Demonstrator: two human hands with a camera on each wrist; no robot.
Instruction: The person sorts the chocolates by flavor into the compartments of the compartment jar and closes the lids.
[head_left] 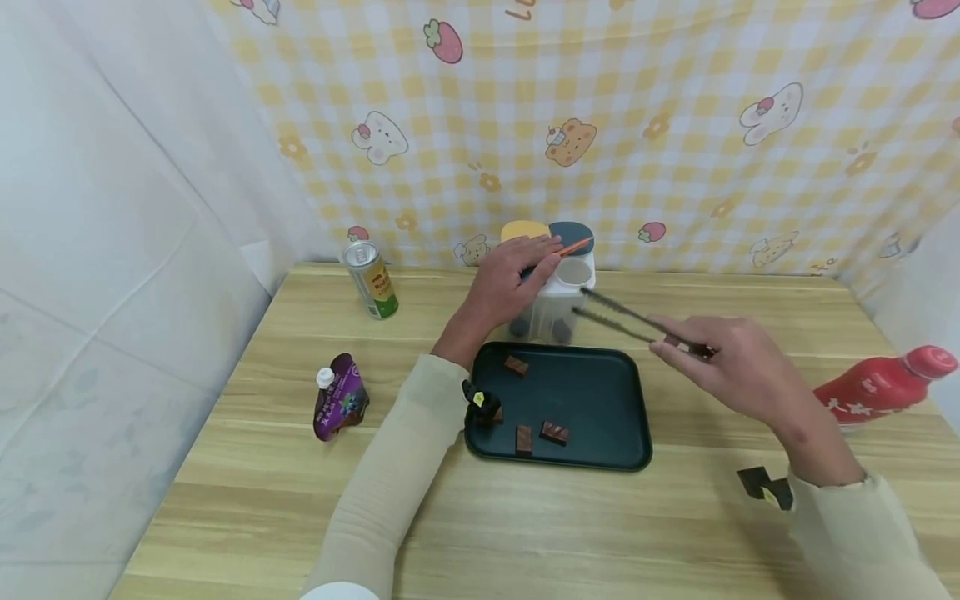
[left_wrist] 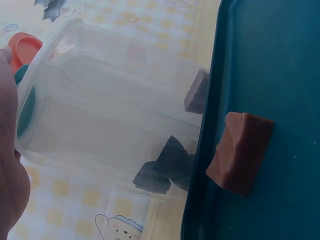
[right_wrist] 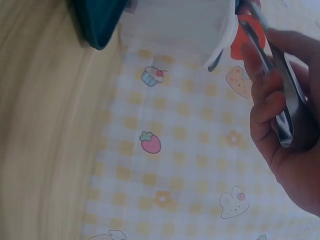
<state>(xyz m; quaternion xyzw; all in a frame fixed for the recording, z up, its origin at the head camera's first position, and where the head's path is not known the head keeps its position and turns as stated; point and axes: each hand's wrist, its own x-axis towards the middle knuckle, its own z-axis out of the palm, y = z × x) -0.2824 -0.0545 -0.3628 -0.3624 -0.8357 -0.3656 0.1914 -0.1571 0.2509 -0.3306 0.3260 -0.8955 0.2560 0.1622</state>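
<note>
Behind the tray (head_left: 592, 392), L hand (head_left: 510, 271) is resting on the box (head_left: 542, 315), can't tell if it's pinching a lid. R hand (head_left: 723, 367) is gripping tongs (head_left: 630, 312), tips apart nr the box rim. Chocs (head_left: 554, 432) are lying on the tray. I'm worrying: tips snagging the rim might be toppling it.

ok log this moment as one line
left hand: touches container | right hand: holds tongs, tips apart | tray: chocolate pieces | container: dark pieces inside

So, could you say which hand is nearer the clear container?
The left hand, at the top of the clear container; the right hand, holding tongs, is to its right.
</note>
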